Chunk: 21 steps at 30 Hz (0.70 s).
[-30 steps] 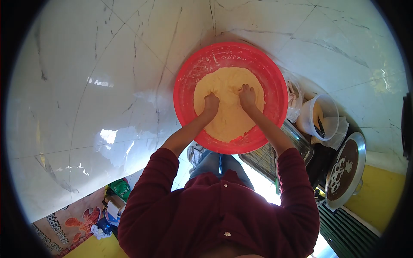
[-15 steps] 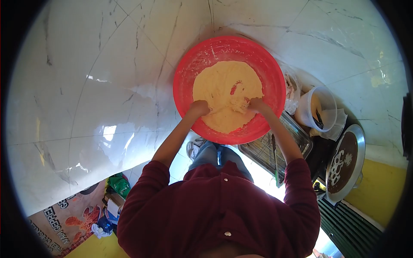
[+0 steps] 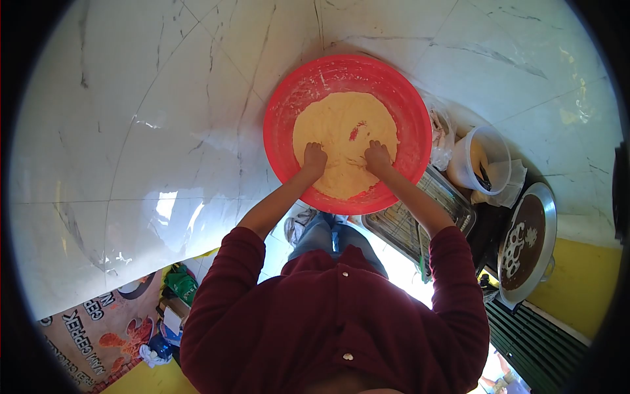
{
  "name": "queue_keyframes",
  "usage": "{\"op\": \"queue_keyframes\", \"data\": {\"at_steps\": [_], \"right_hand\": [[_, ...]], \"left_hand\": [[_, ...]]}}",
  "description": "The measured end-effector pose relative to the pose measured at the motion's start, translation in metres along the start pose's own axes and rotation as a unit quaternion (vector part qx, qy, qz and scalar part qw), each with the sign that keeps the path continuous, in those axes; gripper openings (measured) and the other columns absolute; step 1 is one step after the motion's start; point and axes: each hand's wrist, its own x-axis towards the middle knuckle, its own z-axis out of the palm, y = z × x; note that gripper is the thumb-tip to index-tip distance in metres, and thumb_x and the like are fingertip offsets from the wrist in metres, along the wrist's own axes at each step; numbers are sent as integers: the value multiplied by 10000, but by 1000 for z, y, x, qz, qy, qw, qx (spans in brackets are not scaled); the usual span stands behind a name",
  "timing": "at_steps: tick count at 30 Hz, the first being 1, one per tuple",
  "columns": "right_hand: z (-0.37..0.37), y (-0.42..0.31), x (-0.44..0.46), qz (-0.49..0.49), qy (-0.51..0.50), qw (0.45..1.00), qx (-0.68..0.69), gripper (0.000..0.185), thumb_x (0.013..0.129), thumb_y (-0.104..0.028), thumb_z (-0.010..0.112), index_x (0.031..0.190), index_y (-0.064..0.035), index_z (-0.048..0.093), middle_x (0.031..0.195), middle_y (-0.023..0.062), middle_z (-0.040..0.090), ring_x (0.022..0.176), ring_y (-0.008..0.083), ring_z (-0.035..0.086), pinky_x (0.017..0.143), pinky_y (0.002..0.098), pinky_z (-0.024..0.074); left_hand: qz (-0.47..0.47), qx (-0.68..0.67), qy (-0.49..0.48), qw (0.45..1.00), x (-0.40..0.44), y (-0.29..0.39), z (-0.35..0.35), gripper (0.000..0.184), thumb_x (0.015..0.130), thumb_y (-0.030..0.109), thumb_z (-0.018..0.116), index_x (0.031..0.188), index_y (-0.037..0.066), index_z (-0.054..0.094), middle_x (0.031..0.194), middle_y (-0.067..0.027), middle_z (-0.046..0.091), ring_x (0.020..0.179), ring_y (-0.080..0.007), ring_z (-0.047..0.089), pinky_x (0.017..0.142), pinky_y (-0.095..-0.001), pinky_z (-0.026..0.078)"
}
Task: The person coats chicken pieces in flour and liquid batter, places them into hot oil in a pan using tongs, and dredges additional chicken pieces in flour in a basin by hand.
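Inside the red basin, the left hand and right hand touch pale floury mixture, fingers curled; whether they pinch any, I cannot tell. It spreads between and beyond both; its 1 bare streak slants far-right, nearer the right.

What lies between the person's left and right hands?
Only pale flour lies between the left hand and the right hand, inside the red basin. The head view shows this.

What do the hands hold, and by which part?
Cannot be told: the left hand and right hand touch the yellowish powder, but their curled fingers hide any grip.
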Motion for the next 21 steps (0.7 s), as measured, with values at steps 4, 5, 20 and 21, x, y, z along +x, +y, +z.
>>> {"op": "queue_keyframes", "data": {"at_steps": [4, 5, 20, 21], "right_hand": [[-11, 10, 4, 21, -25, 998, 47, 304, 588, -248, 723, 803, -47, 648, 923, 127, 566, 883, 238, 547, 704, 335, 461], [-13, 22, 9, 55, -92, 982, 157, 289, 600, -232, 709, 815, -48, 649, 901, 133, 593, 833, 230, 576, 669, 341, 471], [-43, 63, 114, 105, 88, 987, -89, 70, 667, -93, 625, 734, -93, 648, 791, 60, 636, 753, 221, 620, 656, 328, 482], [-34, 63, 104, 105, 79, 988, -87, 70, 667, -93, 625, 734, -93, 648, 791, 60, 636, 753, 221, 620, 656, 328, 482]], "left_hand": [[28, 3, -16, 999, -6, -9, -17, 269, 655, 305, 667, 857, 127, 664, 939, -59, 553, 975, -194, 483, 820, -330, 342], [13, -54, -41, 998, -9, -18, -34, 271, 665, 312, 660, 857, 120, 664, 938, -66, 554, 973, -197, 485, 824, -332, 344], [-126, 8, 84, 988, 70, -56, -16, 150, 735, 199, 571, 817, 121, 671, 935, -66, 600, 959, -191, 515, 830, -346, 325], [-109, 54, 38, 992, 63, -49, -13, 138, 731, 203, 579, 802, 128, 671, 903, -62, 614, 928, -186, 536, 803, -333, 335]]}}
